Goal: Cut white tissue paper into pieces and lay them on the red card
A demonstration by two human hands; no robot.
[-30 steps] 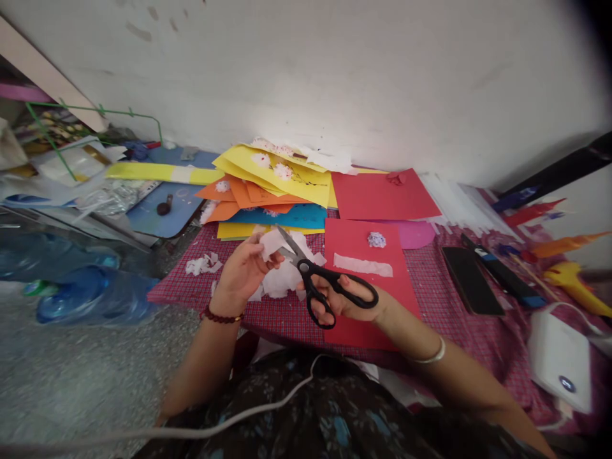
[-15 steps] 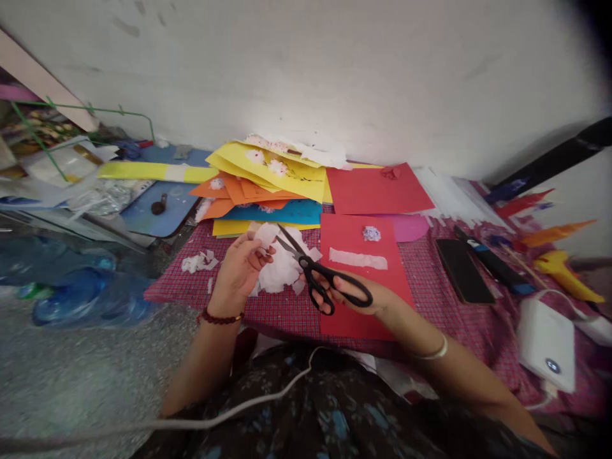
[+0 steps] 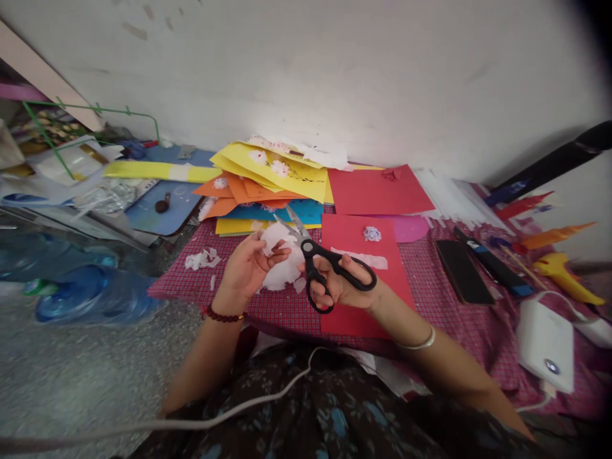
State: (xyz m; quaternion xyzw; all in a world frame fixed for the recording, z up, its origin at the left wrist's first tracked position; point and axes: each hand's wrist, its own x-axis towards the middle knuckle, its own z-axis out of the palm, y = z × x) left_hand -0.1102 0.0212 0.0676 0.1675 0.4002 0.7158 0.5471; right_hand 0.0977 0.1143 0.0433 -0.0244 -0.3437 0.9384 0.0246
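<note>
My left hand pinches a small piece of white tissue paper between thumb and fingers. In my right hand is a pair of black-handled scissors, fingers through the loops. The blades point up and to the left, a little apart, just beside the held tissue piece. Below both hands lies a pile of white tissue pieces on the checked cloth. Right of it is a red sheet bearing a pale paper strip and a small lilac crumpled-paper flower.
Stacked yellow sheets and orange sheets lie behind the hands. Paper scraps sit at the left. On the right are a phone, a black cutter, a white power bank and a yellow glue gun. A cable crosses my lap.
The scissors' blades have swung to point more upward and spread wider. My left hand has shifted slightly right with the tissue piece.
</note>
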